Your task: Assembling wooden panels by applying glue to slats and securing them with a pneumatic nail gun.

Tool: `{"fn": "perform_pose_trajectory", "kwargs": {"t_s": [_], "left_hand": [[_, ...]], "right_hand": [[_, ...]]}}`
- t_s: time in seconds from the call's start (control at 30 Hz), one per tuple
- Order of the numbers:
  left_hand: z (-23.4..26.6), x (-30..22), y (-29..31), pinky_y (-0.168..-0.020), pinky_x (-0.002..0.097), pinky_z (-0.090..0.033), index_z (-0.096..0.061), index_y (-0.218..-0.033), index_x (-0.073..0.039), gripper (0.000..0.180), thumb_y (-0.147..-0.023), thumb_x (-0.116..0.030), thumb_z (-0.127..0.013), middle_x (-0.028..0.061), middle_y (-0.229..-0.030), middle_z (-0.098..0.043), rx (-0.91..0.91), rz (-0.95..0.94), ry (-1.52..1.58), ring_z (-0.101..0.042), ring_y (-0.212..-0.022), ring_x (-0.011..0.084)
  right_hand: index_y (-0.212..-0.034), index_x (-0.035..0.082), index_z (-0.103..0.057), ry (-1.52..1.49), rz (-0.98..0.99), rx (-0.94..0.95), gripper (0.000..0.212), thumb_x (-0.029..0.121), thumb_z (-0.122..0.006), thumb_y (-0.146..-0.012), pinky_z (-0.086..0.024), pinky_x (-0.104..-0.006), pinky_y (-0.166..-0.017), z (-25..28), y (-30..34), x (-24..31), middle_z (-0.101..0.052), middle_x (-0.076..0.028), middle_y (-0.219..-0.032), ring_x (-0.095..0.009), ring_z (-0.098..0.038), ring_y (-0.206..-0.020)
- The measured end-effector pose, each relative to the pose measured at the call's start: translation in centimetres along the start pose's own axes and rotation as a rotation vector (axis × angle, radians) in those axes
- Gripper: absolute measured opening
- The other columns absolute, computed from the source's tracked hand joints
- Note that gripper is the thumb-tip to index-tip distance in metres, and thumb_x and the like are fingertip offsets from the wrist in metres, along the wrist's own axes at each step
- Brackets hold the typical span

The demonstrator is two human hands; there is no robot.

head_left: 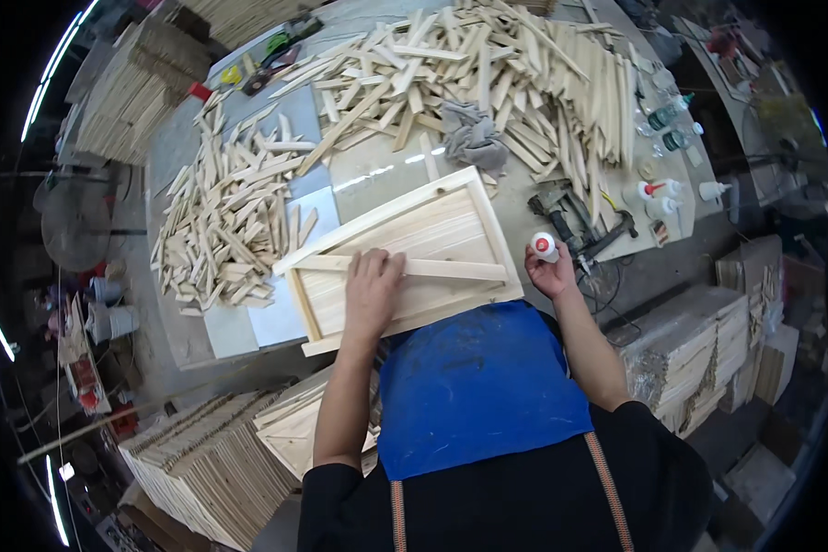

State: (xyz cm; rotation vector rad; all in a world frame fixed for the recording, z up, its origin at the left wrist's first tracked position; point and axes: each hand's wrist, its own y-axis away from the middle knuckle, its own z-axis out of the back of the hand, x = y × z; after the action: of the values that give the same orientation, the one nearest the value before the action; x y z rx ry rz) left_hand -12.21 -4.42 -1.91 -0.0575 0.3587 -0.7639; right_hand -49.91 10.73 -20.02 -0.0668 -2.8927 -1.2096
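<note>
A shallow wooden frame with a panel inside (423, 225) lies tilted at the table's front edge, against my blue apron. Lengthwise across it runs a pale wooden strip (455, 270). My left hand (374, 281) is closed over this strip, fingers bent across its far edge; the fingertips are partly hidden. To the right of the frame, my right hand (554, 273) holds a small white bottle (543, 245) with a red-marked end facing up. That hand is apart from the frame.
Large heaps of loose wooden pieces (221, 221) cover the table's left and far side. A grey rag (474, 138) lies beyond the frame. At right are a hammer (612, 235), a nail gun-like tool (561, 207) and several white bottles (662, 189). Stacked boards (212, 469) stand near left.
</note>
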Motion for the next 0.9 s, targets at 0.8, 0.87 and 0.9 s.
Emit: {"fn": "perform_pose_trajectory", "kwargs": {"t_s": [0.8, 0.87, 0.9], "left_hand": [[-2.7, -1.1, -7.3, -0.058, 0.0280, -0.045, -0.052, -0.123, -0.011, 0.026, -0.112, -0.034, -0.045, 0.0106, -0.094, -0.059, 0.045, 0.709, 2.517, -0.054, -0.072, 0.0175], [-2.7, -1.6, -7.1, -0.058, 0.0279, -0.045, -0.053, -0.122, -0.012, 0.026, -0.112, -0.034, -0.045, 0.0104, -0.094, -0.059, 0.050, 0.699, 2.525, -0.054, -0.072, 0.0173], [-2.8, -2.0, -6.9, -0.058, 0.0278, -0.045, -0.053, -0.123, -0.012, 0.026, -0.112, -0.034, -0.045, 0.0100, -0.093, -0.059, 0.045, 0.706, 2.526, -0.054, -0.072, 0.0172]], "right_hand": [[-0.138, -0.002, -0.052, 1.062, 0.589, 0.579, 0.069, 0.007, -0.087, -0.079, -0.052, -0.0372, -0.103, -21.8, 20.8, -13.4, -0.064, -0.015, -0.133, -0.022, -0.065, -0.119], [-0.139, -0.001, -0.050, 1.178, 0.598, 0.612, 0.071, 0.007, -0.087, -0.078, -0.052, -0.0367, -0.103, -21.5, 21.0, -13.3, -0.065, -0.014, -0.132, -0.021, -0.065, -0.119], [-0.139, 0.000, -0.049, 1.235, 0.603, 0.629, 0.072, 0.007, -0.088, -0.078, -0.052, -0.0364, -0.103, -21.4, 21.1, -13.3, -0.065, -0.014, -0.132, -0.021, -0.065, -0.120]]}}
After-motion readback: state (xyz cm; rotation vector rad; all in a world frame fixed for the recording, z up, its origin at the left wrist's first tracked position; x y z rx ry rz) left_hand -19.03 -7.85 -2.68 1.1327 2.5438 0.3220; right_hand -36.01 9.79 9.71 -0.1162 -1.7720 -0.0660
